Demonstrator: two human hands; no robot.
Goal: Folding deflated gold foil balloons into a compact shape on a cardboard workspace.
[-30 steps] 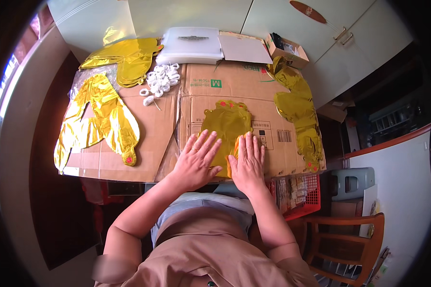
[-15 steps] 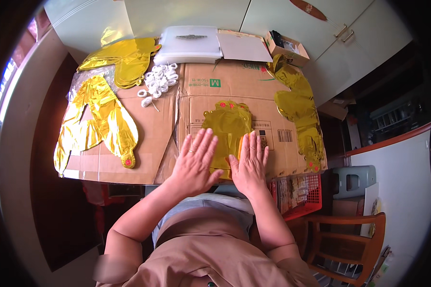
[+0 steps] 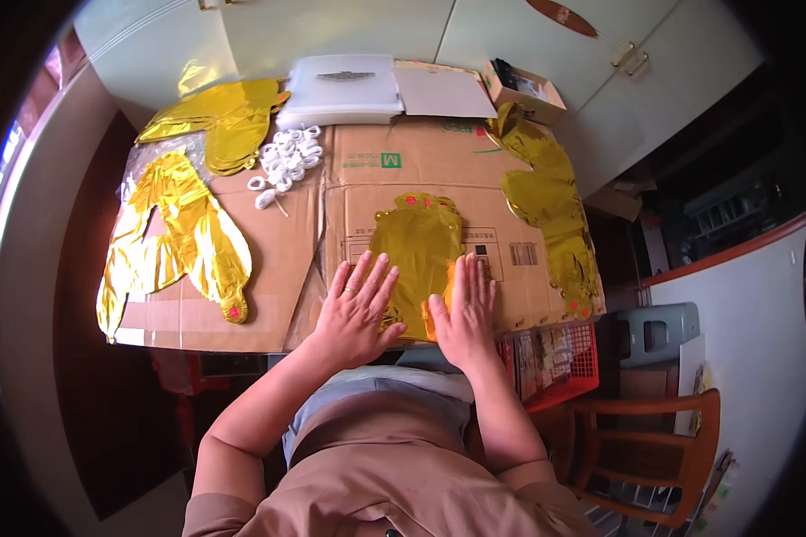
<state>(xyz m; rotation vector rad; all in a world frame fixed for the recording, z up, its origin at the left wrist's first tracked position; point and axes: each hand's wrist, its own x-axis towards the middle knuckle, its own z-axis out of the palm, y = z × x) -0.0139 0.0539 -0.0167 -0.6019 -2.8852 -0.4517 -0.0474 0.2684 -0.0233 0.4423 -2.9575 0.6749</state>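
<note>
A folded gold foil balloon [image 3: 416,242] with red spots along its far end lies flat on the cardboard in front of me. My left hand [image 3: 354,315] rests palm down over its near left edge, fingers stretched out and slightly apart. Opposite it, my right hand [image 3: 466,313] lies flat along the right edge, thumb spread away from the straight fingers. An orange strip [image 3: 430,318] of the foil shows beside the right thumb. Neither hand grips anything. The parts of the foil under both palms are hidden.
Cardboard [image 3: 282,215] covers the table. Gold foil balloons [image 3: 175,233] lie at left, more foil [image 3: 242,112] at far left, and another gold strip [image 3: 560,215] at right. White string bundles [image 3: 287,161], a clear plastic stack [image 3: 340,94] and a small box [image 3: 524,94] sit at the back.
The view has shifted slightly, moving the table left and down in it. My right hand has slid a little right against the foil, and more of the orange strip shows. Both hands stay flat.
</note>
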